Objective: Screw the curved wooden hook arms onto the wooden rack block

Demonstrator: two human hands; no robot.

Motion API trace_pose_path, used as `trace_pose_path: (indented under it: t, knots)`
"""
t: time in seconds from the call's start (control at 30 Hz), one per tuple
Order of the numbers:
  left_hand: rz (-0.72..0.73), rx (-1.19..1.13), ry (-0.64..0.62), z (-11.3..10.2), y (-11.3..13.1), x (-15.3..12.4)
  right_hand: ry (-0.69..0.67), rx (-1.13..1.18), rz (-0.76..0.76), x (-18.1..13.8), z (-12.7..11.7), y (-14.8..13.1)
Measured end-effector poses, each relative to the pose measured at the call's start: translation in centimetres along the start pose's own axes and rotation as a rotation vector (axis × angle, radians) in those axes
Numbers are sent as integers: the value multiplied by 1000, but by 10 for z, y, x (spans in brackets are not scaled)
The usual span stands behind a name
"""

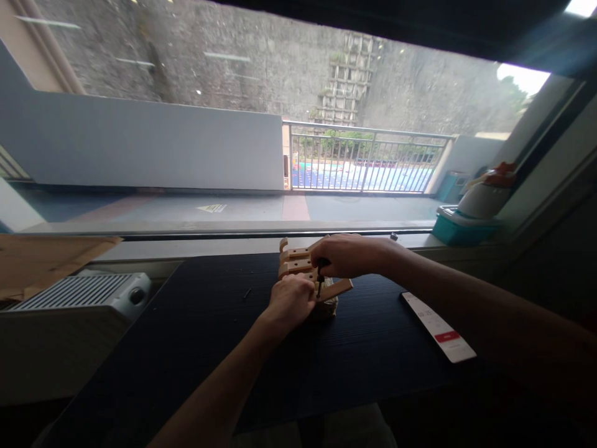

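My right hand (347,255) is closed round the dark handle of a screwdriver (319,286), whose shaft points down at a wooden slat (336,290). The tip meets the slat near its left end. Close beside it, my left hand (291,298) has its fingers wrapped over that end of the slat and the block below. Several curved wooden pieces with dark holes (296,266) stand in a row behind my hands. Under the slat is a bulky block (330,307), partly hidden by my left hand. All of it rests on a black table (205,336).
A thin dark screw-like piece (247,293) lies left of my hands. On the right is a phone (441,330) with a lit screen. Along the windowsill stands a teal box (464,225); a white heater (84,292) and cardboard (51,258) are at left.
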State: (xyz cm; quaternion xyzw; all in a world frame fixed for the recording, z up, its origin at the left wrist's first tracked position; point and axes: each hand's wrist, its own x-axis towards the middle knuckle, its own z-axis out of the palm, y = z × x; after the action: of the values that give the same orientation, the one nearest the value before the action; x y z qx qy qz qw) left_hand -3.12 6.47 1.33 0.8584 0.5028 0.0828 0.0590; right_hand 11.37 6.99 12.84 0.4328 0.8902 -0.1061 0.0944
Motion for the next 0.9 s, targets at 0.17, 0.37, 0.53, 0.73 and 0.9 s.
trace_pose_path:
  t: [0.17,0.37,0.53,0.73,0.9]
  knots:
    - [4,-2,-9,-1,0,0,6,3,38,-1,2,-1]
    - [8,23,6,0,1,0,50,-27,10,8,12,1]
    - [6,-9,-2,-1,0,0,41,-9,-8,4,5,0]
    - [5,10,3,1,-1,1,34,32,31,-4,6,1]
    - [9,14,-17,-2,1,0,54,15,62,0,13,7]
